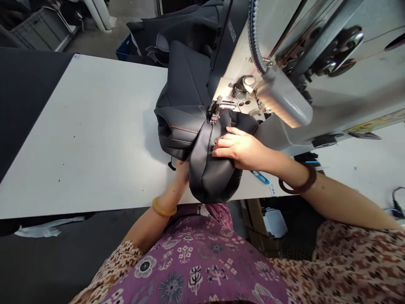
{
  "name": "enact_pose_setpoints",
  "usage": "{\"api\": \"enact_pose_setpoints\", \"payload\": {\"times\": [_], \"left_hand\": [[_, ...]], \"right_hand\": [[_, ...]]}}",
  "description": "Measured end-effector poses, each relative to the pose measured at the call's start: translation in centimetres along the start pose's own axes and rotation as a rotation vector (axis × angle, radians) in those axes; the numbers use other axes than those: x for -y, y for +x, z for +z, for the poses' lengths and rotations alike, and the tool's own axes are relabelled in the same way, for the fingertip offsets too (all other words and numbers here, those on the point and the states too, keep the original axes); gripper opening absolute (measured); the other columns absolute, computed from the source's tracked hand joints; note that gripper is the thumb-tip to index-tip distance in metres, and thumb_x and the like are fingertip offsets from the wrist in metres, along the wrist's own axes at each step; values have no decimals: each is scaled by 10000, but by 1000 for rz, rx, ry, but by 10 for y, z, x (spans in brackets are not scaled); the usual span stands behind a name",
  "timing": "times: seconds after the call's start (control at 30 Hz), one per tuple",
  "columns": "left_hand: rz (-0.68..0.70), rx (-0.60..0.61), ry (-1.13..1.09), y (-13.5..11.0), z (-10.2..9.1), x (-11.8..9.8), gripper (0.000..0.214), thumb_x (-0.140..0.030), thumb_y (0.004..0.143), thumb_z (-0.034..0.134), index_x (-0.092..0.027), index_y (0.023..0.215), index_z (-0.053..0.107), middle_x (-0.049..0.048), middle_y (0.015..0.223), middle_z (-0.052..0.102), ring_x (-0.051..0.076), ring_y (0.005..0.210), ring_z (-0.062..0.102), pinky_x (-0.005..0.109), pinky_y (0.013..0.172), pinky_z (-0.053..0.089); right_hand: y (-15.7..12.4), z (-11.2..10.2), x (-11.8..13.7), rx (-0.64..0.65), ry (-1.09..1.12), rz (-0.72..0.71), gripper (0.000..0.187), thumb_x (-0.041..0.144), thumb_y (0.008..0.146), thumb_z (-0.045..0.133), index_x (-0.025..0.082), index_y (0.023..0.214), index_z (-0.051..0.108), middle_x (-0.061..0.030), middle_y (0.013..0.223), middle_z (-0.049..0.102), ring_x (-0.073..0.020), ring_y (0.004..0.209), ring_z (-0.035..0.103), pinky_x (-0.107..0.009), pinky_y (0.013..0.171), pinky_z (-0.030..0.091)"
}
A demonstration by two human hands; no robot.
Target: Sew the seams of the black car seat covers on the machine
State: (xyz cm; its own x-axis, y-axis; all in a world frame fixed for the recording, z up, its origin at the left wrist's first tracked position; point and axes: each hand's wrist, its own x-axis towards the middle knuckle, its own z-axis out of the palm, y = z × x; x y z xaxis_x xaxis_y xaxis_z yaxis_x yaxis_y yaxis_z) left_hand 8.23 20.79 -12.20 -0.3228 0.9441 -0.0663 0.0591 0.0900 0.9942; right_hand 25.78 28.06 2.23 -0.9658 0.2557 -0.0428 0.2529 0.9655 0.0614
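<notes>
A black leather-like cover (202, 169) with a seam along its middle and red and pale stitching on one side lies bunched under the presser foot (212, 116) of a sewing machine (278, 93). My right hand (236, 147) rests on top of the cover, just in front of the foot, with its fingers stretched out and lying on the material. My left hand (182, 171) reaches in under the cover's left side. Its fingers are hidden by the material, so their grip does not show.
A white table (104, 135) extends to the left. Beside my right forearm lies a blue cutter (261, 177). A lamp (284, 99) hangs by the machine head. More dark material (190, 21) is piled behind the table, near a blue crate (126, 48).
</notes>
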Motion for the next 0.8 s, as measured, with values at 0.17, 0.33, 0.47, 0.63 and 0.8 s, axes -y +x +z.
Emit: {"api": "enact_pose_setpoints", "payload": {"times": [0.17,0.33,0.47,0.63,0.8], "left_hand": [[34,-268,38,18,-89,-30,400,-504,698,738,-150,872,673,11,848,722,172,761,661,275,665,557],[153,-180,296,114,-101,-23,438,-499,829,601,-113,1032,567,18,995,688,188,948,636,343,804,545],[299,-346,672,120,-82,-17,588,-454,813,629,-122,1256,432,187,1337,507,302,1242,492,555,999,438],[1085,354,1187,80,-85,-73,378,-213,893,445,-277,1261,507,54,1417,501,241,1377,383,553,1147,265],[1352,931,1363,88,-60,-124,554,-154,796,483,-230,1345,478,74,1465,464,253,1375,393,510,1146,276]], "right_hand": [[-11,1,-7,-105,50,-31,255,133,862,438,215,1005,633,-46,1048,685,-171,941,612,-417,1056,293],[-4,11,-4,-102,14,-41,193,168,831,479,192,951,627,-53,994,680,-193,944,586,-402,996,318],[3,15,-2,-43,-44,-31,183,176,785,505,201,922,624,-58,984,669,-197,883,563,-398,964,318],[2,15,-2,-94,-83,-61,184,184,775,526,201,935,617,-52,974,677,-206,882,575,-397,951,335],[-2,20,-11,-240,-31,-65,192,189,806,501,173,953,624,-62,1020,682,-216,977,584,-370,879,384]]}}
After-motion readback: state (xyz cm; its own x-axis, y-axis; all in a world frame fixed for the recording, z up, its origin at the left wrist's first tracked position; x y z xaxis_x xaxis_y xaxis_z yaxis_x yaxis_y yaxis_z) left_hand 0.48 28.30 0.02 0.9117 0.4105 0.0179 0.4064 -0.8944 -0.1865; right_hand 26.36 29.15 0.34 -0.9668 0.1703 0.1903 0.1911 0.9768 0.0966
